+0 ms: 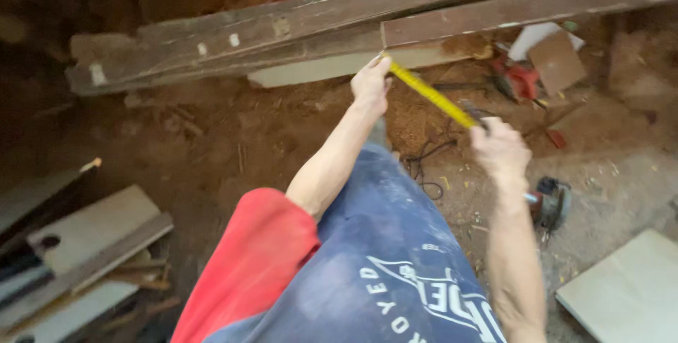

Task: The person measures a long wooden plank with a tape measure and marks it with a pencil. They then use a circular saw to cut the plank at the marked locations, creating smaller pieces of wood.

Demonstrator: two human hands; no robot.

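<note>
Stretching a yellow tape measure (431,93) between both hands, the person leans over dark timber beams (282,36) that lie across the reddish dirt floor (212,145). The left hand (371,83) presses the tape's free end against the beam edge where a second beam (508,11) butts up, its grip narrow, fingertips pinching the tip so it sits flush at the joint. The right hand (498,146) is closed around the tape's case, pulled back toward the body; that keeps the blade taut and straight, running diagonally from the beam down to the case. A pale board (339,66) lies under the beams, seemingly propping them off the ground.

A red power tool (519,80) lies on the floor beyond the right hand, and a circular saw (552,202) with a black cord (424,166) rests just beside the right forearm, both within reach. Pale offcut boards (85,244) are stacked at lower left, and a light panel (628,290) lies at lower right, well apart from the hands.
</note>
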